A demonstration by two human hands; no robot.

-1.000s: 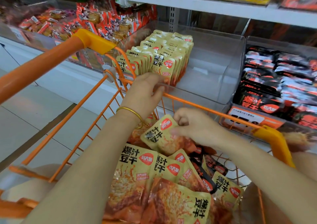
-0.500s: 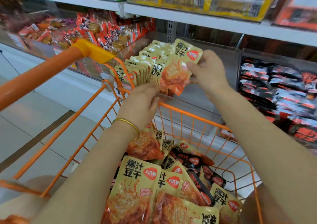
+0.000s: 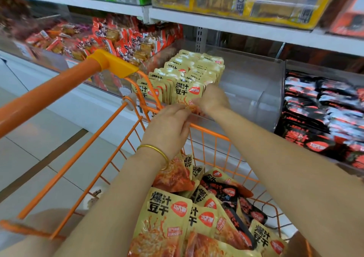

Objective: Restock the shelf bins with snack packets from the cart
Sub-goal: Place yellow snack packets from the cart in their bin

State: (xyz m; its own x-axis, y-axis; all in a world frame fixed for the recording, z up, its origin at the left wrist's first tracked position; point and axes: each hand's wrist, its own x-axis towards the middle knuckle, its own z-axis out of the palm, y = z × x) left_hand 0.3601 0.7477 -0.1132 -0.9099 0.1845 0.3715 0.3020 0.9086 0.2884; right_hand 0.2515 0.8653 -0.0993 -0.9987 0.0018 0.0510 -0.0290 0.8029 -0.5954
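A clear shelf bin (image 3: 254,83) holds two upright rows of yellow snack packets (image 3: 189,69) on its left side. The front yellow packet (image 3: 187,94) stands at the bin's front edge. My right hand (image 3: 213,99) pinches its right side and my left hand (image 3: 169,126), with a gold bangle on the wrist, holds its lower edge. Below my arms the orange cart (image 3: 208,136) carries a heap of yellow packets (image 3: 167,217) mixed with black ones (image 3: 226,191).
The bin's right half holds no packets. A bin of black packets (image 3: 323,115) sits to the right, a bin of red packets (image 3: 110,40) to the left. The orange cart handle (image 3: 59,87) crosses the left side. A shelf of boxed goods (image 3: 236,2) hangs above.
My right hand lifted a yellow packet out of the cart, carried it up to the bin and has lowered it at the front of the row. My left hand stayed at the bin's front edge.
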